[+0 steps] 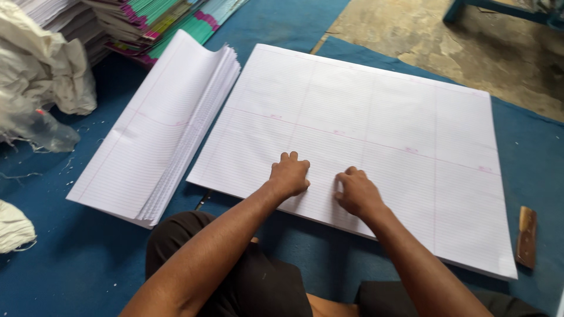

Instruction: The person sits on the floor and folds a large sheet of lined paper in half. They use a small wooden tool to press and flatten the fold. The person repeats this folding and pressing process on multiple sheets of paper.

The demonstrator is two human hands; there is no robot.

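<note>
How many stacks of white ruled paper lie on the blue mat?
2: a large flat stack under both hands, left hand and right hand, and a folded stack left of it. Further stacks at the top-left edge are partly cropped.

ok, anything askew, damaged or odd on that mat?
Nothing damaged. The big ruled sheet stack lies flat under the left hand and right hand. The folded stack beside it has its top sheets bowed up and edges fanned. Small paper scraps litter the blue mat at left.
</note>
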